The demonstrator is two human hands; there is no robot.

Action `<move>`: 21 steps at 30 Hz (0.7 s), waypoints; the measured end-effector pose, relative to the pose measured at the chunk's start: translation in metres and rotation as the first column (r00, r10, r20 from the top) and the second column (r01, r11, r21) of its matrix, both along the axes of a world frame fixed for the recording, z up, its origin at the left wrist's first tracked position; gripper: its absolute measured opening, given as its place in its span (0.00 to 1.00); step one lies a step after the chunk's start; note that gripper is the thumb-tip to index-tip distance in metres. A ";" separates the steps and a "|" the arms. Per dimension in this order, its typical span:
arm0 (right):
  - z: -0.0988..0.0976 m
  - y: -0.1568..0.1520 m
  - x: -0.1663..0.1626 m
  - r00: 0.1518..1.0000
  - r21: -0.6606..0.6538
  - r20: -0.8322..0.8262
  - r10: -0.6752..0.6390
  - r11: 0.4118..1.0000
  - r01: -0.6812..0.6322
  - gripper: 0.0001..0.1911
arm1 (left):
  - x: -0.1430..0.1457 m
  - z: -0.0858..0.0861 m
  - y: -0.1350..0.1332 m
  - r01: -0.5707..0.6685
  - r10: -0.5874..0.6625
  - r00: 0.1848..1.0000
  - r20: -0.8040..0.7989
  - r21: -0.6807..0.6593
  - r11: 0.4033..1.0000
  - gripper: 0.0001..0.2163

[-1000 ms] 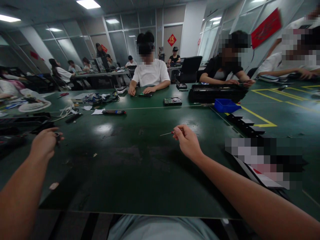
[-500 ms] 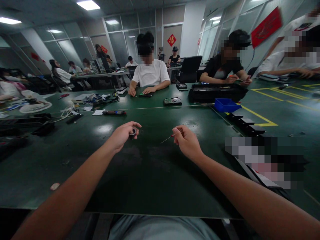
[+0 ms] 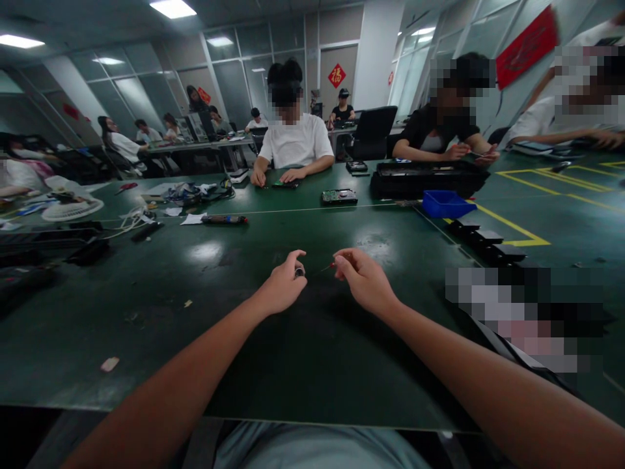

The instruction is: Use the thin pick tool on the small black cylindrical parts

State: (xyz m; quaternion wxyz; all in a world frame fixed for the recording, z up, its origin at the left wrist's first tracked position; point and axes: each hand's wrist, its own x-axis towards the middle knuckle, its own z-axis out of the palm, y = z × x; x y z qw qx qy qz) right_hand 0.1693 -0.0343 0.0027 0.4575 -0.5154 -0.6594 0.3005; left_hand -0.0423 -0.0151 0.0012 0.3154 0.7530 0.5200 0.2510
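Note:
Over the green tabletop (image 3: 312,365), my left hand (image 3: 282,285) is curled around a small round, dark, ring-shaped thing (image 3: 299,271), its exact kind too small to make out. Facing it, my right hand (image 3: 365,277) pinches a thin metal-shafted tool (image 3: 327,268) with a red part by the fingertips. Its fine shaft points left, toward the round thing, and a small gap seems to part them. The rest of the tool is hidden inside my right fist.
Ahead lie a hard drive (image 3: 339,197) and a pen-shaped electric screwdriver (image 3: 224,220). A blue bin (image 3: 448,204), a long black casing (image 3: 430,180) and several black blocks (image 3: 488,242) stand right. A co-worker (image 3: 297,143) sits opposite. Cables and parts (image 3: 195,193) clutter the left.
My left hand has moved right with the round thing, closing most of the distance to the tool. My right hand has stayed nearly in place.

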 end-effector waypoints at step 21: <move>-0.002 0.004 0.001 0.959 -0.003 -0.284 -0.026 1.000 0.026 0.13 | -0.010 -0.010 0.014 0.068 -0.061 0.998 -0.032 0.273 0.960 0.17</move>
